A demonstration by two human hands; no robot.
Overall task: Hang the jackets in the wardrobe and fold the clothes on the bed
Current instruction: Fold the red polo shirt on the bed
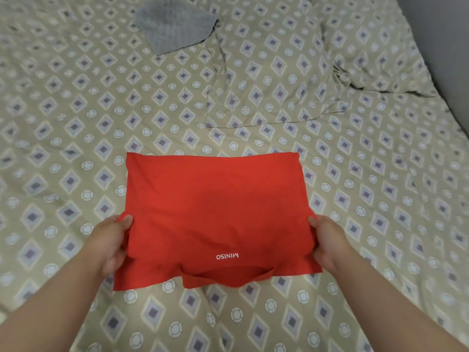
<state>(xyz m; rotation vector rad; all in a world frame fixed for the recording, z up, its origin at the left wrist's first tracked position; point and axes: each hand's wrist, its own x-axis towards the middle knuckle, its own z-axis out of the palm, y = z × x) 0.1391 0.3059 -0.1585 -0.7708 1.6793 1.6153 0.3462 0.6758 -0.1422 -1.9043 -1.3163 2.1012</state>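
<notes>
We hold the folded red cotton T-shirt with white MINISO lettering [213, 196] by its two near side edges. Our left hand [111, 242] and right hand [330, 242] each pinch the cloth, fingers [127, 221] curled round it, probably to keep the layers square for the next fold. The shirt lies flat on the beige diamond-patterned bed [76, 110]. A grey knitted cloth [175, 29] lies well beyond the shirt. No basket or box shows.

Red shirt [213, 207] with white upside-down MINISO lettering [227, 256]; bedsheet [76, 110] beige with grey-purple diamonds and pale rings; pillow [266, 72] same print; folded grey textured cloth [172, 29].
</notes>
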